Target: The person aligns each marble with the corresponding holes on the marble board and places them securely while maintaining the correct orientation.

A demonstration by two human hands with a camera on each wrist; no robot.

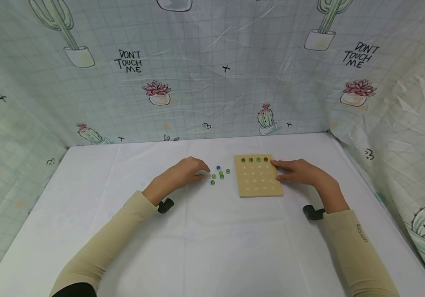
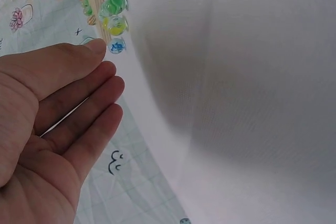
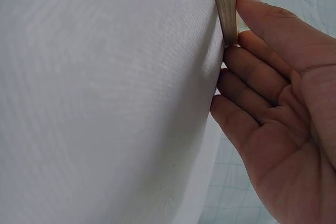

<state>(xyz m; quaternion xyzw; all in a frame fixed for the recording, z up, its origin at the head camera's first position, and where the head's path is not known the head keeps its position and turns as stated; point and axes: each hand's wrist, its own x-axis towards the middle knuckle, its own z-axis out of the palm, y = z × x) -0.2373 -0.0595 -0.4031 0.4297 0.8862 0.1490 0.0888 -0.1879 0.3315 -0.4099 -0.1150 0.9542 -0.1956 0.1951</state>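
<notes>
A square wooden board [image 1: 259, 192] with rows of small round hollows lies on the table. Several glass marbles [image 1: 258, 159], green and dark amber, sit along its far row. My right hand [image 1: 298, 171] is at the board's right edge, its thumb [image 3: 257, 9] over the edge and the other fingers loosely bent beside it. Left of the board, several loose marbles [image 1: 221, 176] lie in a small group, green and yellow-green, with a blue marble [image 1: 218, 168] at the far side. My left hand [image 1: 188, 172] is just left of this group, fingers relaxed, with nothing in its grasp.
A white cloth [image 1: 212, 247] covers the table. Behind it and at both sides hangs a curtain [image 1: 197, 82] printed with cacti. A black wrist mount [image 1: 165, 205] sticks out under the left wrist and another mount [image 1: 313, 213] under the right.
</notes>
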